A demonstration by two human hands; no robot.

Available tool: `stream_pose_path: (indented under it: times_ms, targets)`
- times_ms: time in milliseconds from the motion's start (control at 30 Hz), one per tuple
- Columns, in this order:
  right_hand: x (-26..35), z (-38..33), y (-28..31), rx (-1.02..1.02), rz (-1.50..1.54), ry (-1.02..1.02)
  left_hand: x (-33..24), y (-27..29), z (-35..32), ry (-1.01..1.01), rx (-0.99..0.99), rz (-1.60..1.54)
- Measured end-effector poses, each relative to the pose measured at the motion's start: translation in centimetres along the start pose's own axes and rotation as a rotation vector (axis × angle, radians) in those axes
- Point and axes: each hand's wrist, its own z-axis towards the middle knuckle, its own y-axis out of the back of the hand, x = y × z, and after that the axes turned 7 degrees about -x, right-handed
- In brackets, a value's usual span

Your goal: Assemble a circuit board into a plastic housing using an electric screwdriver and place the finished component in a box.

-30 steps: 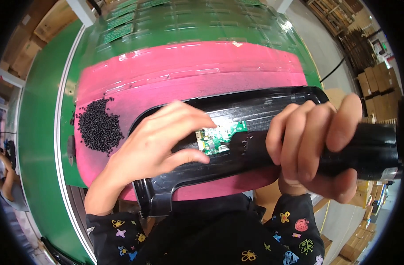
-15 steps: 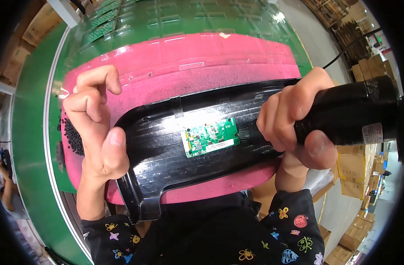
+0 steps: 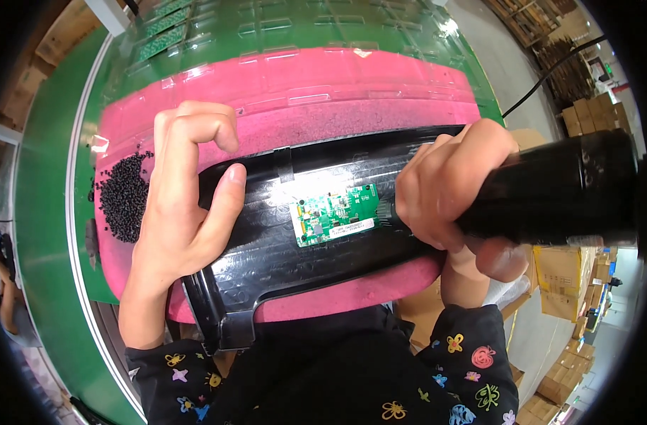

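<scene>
A worker's right hand (image 3: 440,185) wraps around a thick black cylindrical tool (image 3: 560,190), gripping it beside a green circuit board (image 3: 334,212) that lies inside a long black plastic shell (image 3: 302,273) on a pink mat (image 3: 281,81). The left hand (image 3: 182,205), half open with fingers curled and nothing in its grasp, is at the shell's left end, near a pile of small black pieces (image 3: 122,198).
</scene>
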Motion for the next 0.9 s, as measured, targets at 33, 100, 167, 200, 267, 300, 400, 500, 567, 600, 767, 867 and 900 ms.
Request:
stream_pose_path:
  times_ms: [33, 100, 167, 200, 267, 300, 400, 500, 567, 600, 767, 867, 900]
  targets:
    - [0.0, 0.0, 0.6, 0.07, -0.067, 0.017, -0.3, 0.0, 0.1, 0.024, 0.023, 0.025]
    - [0.0, -0.3, 0.2, 0.14, -0.134, 0.036, -0.4, 0.0, 0.3, 0.047, 0.045, 0.05]
    - [0.0, -1.0, -1.7, -0.217, 0.04, -0.087, -0.4, 0.1, 0.4, 0.059, 0.084, 0.066]
    - [0.0, -1.0, -1.2, -0.189, -0.008, -0.045, -0.4, 0.1, 0.4, 0.058, 0.083, 0.072]
    - [0.3, -0.5, -0.5, -0.13, 0.021, -0.031, -0.3, 0.0, 0.5, 0.1, 0.166, 0.119]
    - [0.4, -0.4, -0.3, -0.072, 0.05, -0.024, -0.3, -0.1, 0.4, 0.107, 0.213, 0.148]
    - [-0.3, -0.3, -0.9, -0.261, 0.064, 0.007, -0.3, -0.2, -0.1, 0.158, 0.286, 0.164]
    - [-0.5, 0.5, 0.1, -0.466, 0.466, -0.007, 0.1, 0.7, -0.2, 0.198, 0.352, 0.149]
    - [-1.0, 1.3, 0.2, -0.733, 0.51, 0.045, -0.2, 0.7, -0.1, 0.179, 0.424, 0.107]
    - [-1.0, 1.8, -0.3, -0.948, 0.371, 0.073, -0.2, 0.5, -0.2, 0.153, 0.436, 0.142]
    - [-1.4, 1.0, 1.6, -0.888, 0.199, 0.174, -1.0, 0.1, 0.5, 0.14, 0.5, 0.196]
    - [-1.3, 1.3, -0.5, -1.042, -0.093, 0.32, -1.2, -0.3, 0.6, 0.14, 0.515, 0.203]
    - [-1.5, 0.5, 0.1, -0.943, -0.259, 0.364, -1.2, -0.6, 0.8, 0.172, 0.527, 0.205]
